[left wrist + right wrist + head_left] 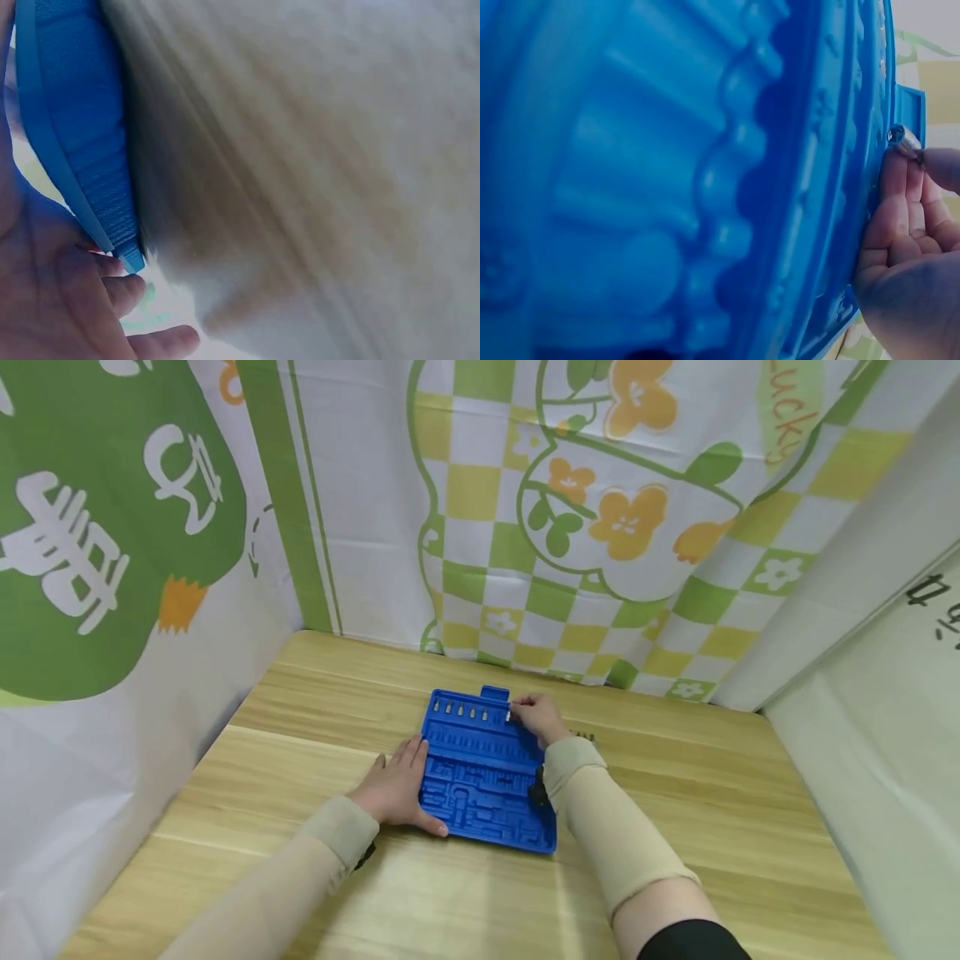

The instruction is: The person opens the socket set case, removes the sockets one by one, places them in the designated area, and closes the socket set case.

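A blue moulded plastic tool case insert (480, 760) lies on the wooden table, its compartments facing up. My left hand (396, 783) rests against its left edge, fingers straight and thumb spread along the near edge. At the far right corner my right hand (538, 717) pinches a small silver socket-like piece (904, 140) between thumb and fingertips, close to the top row of slots. Several small metal pieces (460, 711) sit in that row, left of the right hand. In the left wrist view the case's side wall (82, 135) lies beside the palm.
More small pieces (583, 737) lie on the table right of the case, partly hidden by the right wrist. A tab (495, 692) juts from the case's far edge. Patterned cloth (570, 568) hangs behind the wooden table (300, 718).
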`<state>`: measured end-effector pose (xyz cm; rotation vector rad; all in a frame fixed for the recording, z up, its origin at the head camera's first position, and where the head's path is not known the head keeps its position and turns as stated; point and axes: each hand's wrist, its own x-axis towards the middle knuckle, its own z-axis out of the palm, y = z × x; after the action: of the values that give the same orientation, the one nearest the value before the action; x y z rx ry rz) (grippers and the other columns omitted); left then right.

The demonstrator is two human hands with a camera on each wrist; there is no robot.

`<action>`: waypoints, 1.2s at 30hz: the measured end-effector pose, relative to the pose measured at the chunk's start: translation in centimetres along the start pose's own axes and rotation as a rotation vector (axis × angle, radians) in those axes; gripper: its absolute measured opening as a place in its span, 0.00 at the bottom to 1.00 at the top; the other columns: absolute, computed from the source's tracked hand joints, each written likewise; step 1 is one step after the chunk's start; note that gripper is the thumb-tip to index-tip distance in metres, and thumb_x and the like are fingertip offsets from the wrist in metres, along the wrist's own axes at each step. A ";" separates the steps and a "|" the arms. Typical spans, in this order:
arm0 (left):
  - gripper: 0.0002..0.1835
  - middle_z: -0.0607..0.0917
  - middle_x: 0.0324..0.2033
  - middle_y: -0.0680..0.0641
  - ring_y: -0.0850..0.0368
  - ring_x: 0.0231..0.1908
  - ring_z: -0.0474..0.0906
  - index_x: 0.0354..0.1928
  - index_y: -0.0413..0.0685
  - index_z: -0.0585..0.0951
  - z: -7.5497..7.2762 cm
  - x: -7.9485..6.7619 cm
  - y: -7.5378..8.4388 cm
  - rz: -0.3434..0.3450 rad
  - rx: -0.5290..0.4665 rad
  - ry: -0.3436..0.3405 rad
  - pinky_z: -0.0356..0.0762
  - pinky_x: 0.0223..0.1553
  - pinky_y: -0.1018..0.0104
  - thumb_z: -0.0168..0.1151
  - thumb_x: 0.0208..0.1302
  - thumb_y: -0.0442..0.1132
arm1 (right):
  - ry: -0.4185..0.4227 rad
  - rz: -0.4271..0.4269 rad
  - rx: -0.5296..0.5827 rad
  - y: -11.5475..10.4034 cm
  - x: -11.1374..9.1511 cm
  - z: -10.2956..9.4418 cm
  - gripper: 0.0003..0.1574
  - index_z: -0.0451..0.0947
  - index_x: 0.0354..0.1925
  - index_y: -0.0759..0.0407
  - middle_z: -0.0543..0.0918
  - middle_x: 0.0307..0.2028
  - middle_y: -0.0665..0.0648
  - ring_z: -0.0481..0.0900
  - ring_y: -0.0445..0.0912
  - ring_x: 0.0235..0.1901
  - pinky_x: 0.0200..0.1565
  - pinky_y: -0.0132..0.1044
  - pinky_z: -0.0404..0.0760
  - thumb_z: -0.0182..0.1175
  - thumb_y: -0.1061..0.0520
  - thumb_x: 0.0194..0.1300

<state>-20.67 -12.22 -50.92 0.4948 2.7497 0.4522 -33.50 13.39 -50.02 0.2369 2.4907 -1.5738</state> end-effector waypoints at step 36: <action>0.78 0.39 0.80 0.30 0.36 0.79 0.34 0.81 0.34 0.46 -1.3 0.9 0.6 0.116 0.079 -0.095 0.43 0.77 0.47 0.76 0.42 0.76 | -0.154 -0.037 0.227 2.8 -1.9 -8.7 0.23 0.65 0.65 0.77 0.78 0.46 0.55 0.78 0.39 0.42 0.50 0.36 0.78 0.50 0.61 0.81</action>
<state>-21.71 -11.64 -49.73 0.6802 2.6648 0.3392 -31.59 22.35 -48.33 0.0973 2.2146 -1.8166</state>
